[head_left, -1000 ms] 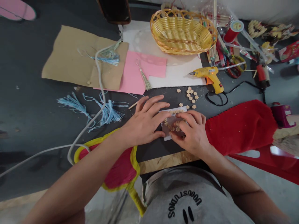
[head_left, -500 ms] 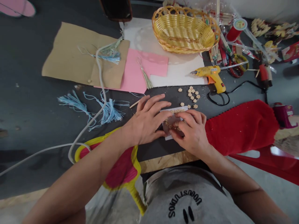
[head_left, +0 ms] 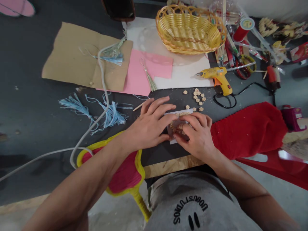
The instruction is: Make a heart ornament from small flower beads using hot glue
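Note:
A small white card (head_left: 173, 141) lies on the dark table with tiny pale flower-shaped pieces (head_left: 182, 114) along its edges. My left hand (head_left: 154, 122) rests at the card's left side, its fingers stretched out and apart, the thumb and index fingertip touching the card's edge. Over the card's right part, my right hand (head_left: 198, 134) is curled, thumb and fingertips drawn close among the pieces. Whatever sits between those fingertips is too small and covered to make out. Loose wooden flower pieces (head_left: 198, 96) are scattered just beyond the card.
A yellow glue gun (head_left: 218, 77) with a black cord lies back right, near a wicker basket (head_left: 190, 48). Red cloth (head_left: 250, 131) is beside my right forearm. Blue tassels (head_left: 113, 114), a white cable (head_left: 84, 141) and a yellow-edged pink fan (head_left: 127, 173) are at left.
My right fingers have shifted very slightly over the card. The left hand stays in place, and the surroundings look the same apart from a small camera shift.

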Tool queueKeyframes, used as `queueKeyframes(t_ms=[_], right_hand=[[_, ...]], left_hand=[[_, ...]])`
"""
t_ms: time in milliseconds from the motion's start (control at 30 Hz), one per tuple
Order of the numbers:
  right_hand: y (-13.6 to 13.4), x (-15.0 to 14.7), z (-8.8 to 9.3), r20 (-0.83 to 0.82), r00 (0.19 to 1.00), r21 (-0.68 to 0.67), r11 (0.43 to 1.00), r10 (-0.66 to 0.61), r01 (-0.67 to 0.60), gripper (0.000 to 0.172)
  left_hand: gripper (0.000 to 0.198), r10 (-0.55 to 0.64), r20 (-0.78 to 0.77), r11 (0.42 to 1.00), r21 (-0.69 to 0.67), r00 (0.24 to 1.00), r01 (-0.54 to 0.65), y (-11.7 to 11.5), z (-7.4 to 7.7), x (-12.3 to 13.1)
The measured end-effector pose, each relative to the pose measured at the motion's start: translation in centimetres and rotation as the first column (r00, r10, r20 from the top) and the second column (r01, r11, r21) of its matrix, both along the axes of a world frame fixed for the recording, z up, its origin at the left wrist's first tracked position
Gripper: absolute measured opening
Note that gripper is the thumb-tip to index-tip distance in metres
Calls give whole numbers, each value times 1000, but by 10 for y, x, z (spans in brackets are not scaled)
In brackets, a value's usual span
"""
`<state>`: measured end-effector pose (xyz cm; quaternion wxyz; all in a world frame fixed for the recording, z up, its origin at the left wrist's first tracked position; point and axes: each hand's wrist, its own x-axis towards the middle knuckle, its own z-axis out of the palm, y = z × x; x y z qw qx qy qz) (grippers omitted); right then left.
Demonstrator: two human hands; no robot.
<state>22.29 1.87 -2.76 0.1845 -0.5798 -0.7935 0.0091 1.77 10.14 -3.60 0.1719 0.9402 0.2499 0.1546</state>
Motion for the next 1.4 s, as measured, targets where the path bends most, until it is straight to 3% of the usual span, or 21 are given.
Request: queueKeyframes(t_ms=[533, 800, 1067, 1233, 1400], right_hand=[[-4, 4, 2, -8, 1000, -1, 1000, -4, 4, 14], [-4, 3, 0, -12, 1000, -30, 1000, 5, -5, 8], [-5, 4, 2, -22, 1000, -21, 1000, 7, -7, 13], [-12, 17, 7, -126, 992, 9, 1000, 18, -17, 12], [-27, 33, 8, -162, 986, 14, 999, 43, -42, 11]], left_hand=[[65, 0, 3, 1000, 16, 1000, 0, 1, 0, 0], [60, 6, -7, 1000, -4, 1000, -6, 0, 0, 0], [51, 3, 39, 1000, -8, 999, -3, 1, 0, -1], [36, 14, 56, 1000, -5, 998, -14, 3, 1, -2], [43, 25, 68, 999, -28, 997, -24, 3, 1, -2]])
